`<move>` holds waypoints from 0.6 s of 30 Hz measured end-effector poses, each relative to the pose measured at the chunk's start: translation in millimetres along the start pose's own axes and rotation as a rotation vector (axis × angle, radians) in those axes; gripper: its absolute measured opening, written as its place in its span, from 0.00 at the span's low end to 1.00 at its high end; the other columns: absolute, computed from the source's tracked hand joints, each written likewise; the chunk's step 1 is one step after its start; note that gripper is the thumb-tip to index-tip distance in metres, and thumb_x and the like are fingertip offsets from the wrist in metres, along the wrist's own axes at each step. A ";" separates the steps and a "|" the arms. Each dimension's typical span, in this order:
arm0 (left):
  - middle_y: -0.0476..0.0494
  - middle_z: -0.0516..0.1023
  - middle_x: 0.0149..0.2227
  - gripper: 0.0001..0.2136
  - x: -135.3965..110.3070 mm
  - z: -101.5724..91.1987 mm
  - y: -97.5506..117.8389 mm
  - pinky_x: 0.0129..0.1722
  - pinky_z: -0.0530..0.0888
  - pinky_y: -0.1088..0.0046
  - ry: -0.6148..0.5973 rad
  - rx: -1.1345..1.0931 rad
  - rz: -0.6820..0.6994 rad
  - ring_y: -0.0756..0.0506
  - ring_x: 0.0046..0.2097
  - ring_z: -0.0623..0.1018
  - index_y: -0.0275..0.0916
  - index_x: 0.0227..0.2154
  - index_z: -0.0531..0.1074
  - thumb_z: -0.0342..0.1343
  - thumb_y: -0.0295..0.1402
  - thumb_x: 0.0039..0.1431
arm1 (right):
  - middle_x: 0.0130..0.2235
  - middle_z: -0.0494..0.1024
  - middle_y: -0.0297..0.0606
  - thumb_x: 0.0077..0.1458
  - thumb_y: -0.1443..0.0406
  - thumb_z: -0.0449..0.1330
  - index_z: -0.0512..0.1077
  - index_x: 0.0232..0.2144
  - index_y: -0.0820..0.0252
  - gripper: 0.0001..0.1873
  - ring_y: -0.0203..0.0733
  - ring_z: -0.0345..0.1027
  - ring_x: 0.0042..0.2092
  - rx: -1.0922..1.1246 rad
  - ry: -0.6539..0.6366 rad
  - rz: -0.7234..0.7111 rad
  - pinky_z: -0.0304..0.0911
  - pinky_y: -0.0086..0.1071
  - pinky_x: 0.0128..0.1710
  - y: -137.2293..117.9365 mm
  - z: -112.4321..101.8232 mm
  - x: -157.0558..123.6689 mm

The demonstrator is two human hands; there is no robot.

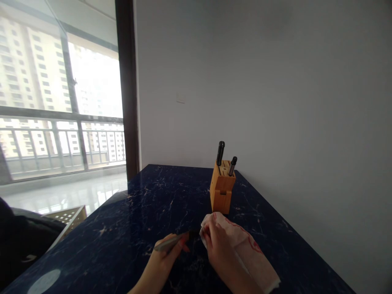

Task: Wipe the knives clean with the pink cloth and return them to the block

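Note:
My left hand (pixel 165 257) is closed round a small knife (pixel 171 241) held low over the dark marble table (pixel 128 228), its grey end pointing left. My right hand (pixel 219 249) grips a white cloth with red print (pixel 245 247), and presses a fold of it against the dark end of the knife at the middle. Just behind my hands stands a wooden knife block (pixel 222 188) with two dark-handled knives (pixel 220 153) stuck in its top.
A grey wall runs along the table's right side and back. To the left are a large window with a balcony rail, a dark frame post (pixel 127 90), and a dark seat with a perforated wooden piece (pixel 69 215) beside the table edge.

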State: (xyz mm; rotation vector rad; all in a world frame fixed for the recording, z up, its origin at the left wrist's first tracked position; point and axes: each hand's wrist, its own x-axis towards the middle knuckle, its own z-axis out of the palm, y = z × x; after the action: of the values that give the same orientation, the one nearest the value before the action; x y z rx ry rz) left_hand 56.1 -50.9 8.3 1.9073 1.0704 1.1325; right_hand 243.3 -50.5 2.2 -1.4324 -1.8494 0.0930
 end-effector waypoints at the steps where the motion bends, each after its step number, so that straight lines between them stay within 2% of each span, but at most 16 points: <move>1: 0.48 0.76 0.27 0.15 0.7 0.9 -2.1 0.32 0.66 0.77 -0.002 -0.016 -0.013 0.47 0.30 0.72 0.41 0.27 0.77 0.47 0.41 0.58 | 0.31 0.70 0.38 0.51 0.74 0.47 0.62 0.30 0.59 0.08 0.41 0.64 0.34 0.010 -0.005 0.001 0.58 0.34 0.34 -0.4 2.5 -1.3; 5: 0.48 0.78 0.29 0.13 3.3 6.5 -8.9 0.34 0.68 0.76 -0.018 -0.059 -0.031 0.46 0.32 0.73 0.42 0.31 0.77 0.49 0.40 0.57 | 0.32 0.69 0.38 0.52 0.73 0.46 0.62 0.30 0.58 0.08 0.41 0.63 0.35 0.057 -0.010 -0.006 0.58 0.34 0.36 -4.1 6.6 -4.3; 13: 0.48 0.78 0.26 0.13 6.8 14.0 -4.9 0.31 0.68 0.77 -0.099 -0.114 -0.045 0.47 0.30 0.73 0.40 0.25 0.77 0.50 0.38 0.55 | 0.34 0.70 0.38 0.52 0.73 0.49 0.64 0.31 0.58 0.07 0.41 0.64 0.37 0.103 -0.044 0.009 0.59 0.34 0.38 -21.3 4.1 -8.3; 18: 0.47 0.79 0.27 0.13 6.4 12.1 -9.0 0.30 0.69 0.75 -0.053 -0.242 -0.113 0.45 0.31 0.74 0.39 0.32 0.78 0.52 0.42 0.53 | 0.32 0.71 0.37 0.51 0.74 0.49 0.64 0.30 0.58 0.08 0.40 0.65 0.35 0.080 0.034 0.009 0.59 0.32 0.35 -7.1 10.5 -3.1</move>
State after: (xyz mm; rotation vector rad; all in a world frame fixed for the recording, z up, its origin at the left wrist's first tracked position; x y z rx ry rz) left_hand 66.2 -42.9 -1.8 1.6583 0.9528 1.0896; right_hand 231.4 -51.7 -3.1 -1.3795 -1.7922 0.1446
